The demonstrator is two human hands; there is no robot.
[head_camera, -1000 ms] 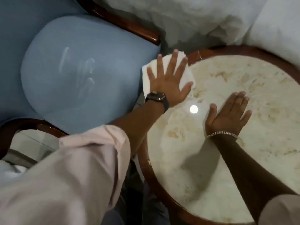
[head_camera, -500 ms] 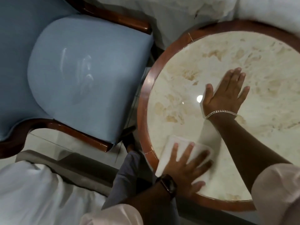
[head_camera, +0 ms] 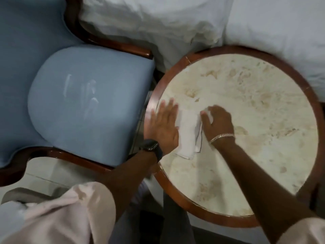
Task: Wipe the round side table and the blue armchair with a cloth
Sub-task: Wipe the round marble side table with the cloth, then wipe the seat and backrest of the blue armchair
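The round side table (head_camera: 255,155) has a cream marble top and a brown wooden rim. A white folded cloth (head_camera: 187,138) lies on its left part. My right hand (head_camera: 219,123), with a bracelet at the wrist, has its fingers curled on the cloth's upper right corner. My left hand (head_camera: 164,126), with a dark watch at the wrist, lies flat with fingers apart at the table's left rim, touching the cloth's left edge. The blue armchair (head_camera: 84,110) stands just left of the table, with pale streaks on its seat.
A bed with white linen (head_camera: 175,23) and a pillow (head_camera: 281,25) runs along the far side, touching the table's back rim. The armchair's wooden arms (head_camera: 123,48) frame the seat. A narrow gap of floor (head_camera: 140,120) separates chair and table.
My left hand slid the cloth from the table's near edge toward the left rim and now lies beside it. My right hand left its flat rest at mid-table and took hold of the cloth.
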